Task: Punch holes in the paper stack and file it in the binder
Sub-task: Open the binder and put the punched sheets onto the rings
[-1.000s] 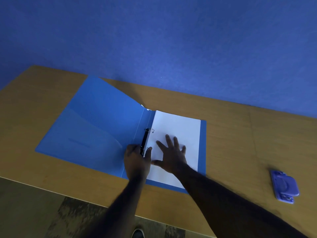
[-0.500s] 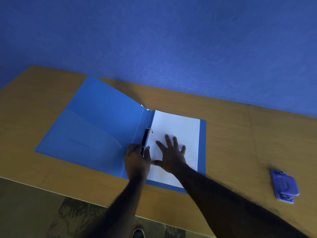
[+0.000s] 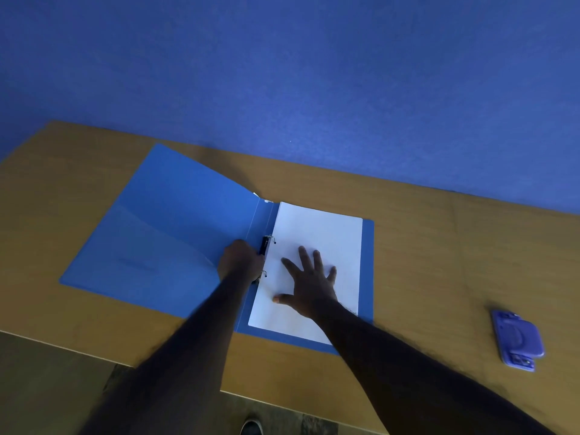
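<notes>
A blue binder [image 3: 163, 233] lies open on the wooden table. A white paper stack [image 3: 326, 237] rests on its right half, its left edge at the black ring mechanism [image 3: 265, 244] in the spine. Both metal rings show through the paper's edge. My left hand [image 3: 240, 260] is curled against the mechanism's left side, between the two rings. My right hand [image 3: 309, 282] lies flat on the paper with fingers spread, pressing it down.
A purple hole punch [image 3: 518, 339] sits on the table [image 3: 439, 262] at the right, apart from the binder. A blue wall rises behind the table's far edge. The near table edge runs below my arms, with floor and a shoe tip [image 3: 251, 428] beneath.
My left hand has slid a little up and left along the ring mechanism, uncovering the lower ring. My right hand has shifted slightly on the paper.
</notes>
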`<act>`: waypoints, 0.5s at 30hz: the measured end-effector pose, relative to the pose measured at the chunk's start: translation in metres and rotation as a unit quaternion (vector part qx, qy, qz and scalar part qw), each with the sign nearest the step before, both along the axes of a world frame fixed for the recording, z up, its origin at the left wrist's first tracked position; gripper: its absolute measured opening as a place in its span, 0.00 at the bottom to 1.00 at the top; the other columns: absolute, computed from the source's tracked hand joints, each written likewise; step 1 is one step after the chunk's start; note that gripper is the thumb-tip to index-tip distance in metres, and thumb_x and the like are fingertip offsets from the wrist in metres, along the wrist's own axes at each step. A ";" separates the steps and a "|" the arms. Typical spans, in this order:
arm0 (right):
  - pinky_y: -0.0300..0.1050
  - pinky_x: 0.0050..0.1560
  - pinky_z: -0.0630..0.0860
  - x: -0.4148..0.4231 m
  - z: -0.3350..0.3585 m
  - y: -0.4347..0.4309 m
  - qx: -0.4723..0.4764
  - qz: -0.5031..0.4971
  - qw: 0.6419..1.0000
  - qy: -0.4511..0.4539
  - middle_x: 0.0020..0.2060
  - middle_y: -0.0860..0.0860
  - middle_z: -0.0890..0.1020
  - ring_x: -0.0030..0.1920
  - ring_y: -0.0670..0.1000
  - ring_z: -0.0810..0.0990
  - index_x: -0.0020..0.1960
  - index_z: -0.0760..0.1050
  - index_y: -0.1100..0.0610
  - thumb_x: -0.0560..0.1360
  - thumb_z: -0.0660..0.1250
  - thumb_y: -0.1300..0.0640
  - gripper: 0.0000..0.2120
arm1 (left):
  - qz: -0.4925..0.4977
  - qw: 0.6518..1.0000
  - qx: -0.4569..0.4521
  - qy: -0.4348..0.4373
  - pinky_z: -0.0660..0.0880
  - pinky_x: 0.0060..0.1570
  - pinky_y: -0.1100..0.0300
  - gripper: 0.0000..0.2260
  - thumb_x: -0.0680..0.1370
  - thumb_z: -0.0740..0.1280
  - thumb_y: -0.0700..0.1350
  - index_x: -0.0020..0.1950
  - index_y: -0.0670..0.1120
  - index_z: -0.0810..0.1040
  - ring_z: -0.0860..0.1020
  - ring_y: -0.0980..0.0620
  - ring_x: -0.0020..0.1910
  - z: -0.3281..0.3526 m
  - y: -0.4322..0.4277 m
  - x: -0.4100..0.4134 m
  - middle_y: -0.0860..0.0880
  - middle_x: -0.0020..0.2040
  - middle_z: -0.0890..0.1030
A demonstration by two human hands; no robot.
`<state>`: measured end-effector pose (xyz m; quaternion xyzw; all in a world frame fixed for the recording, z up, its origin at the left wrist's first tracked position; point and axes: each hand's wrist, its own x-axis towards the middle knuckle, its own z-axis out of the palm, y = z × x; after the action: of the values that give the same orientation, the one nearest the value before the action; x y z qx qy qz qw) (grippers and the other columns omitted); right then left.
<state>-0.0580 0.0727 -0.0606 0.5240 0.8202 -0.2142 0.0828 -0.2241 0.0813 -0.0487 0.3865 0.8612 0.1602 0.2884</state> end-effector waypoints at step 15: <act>0.75 0.70 0.44 0.000 -0.001 0.000 0.000 -0.002 1.000 0.005 0.80 0.52 0.41 0.78 0.61 0.37 0.78 0.51 0.42 0.71 0.67 0.34 0.42 | 0.013 0.989 0.123 -0.080 0.75 0.39 0.61 0.10 0.69 0.76 0.47 0.45 0.42 0.84 0.80 0.51 0.37 0.009 -0.006 0.007 0.47 0.40 0.85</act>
<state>-0.0580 0.0731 -0.0611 0.5244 0.8195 -0.2174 0.0780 -0.2173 0.0751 -0.0400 0.3935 0.8140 0.2993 0.3049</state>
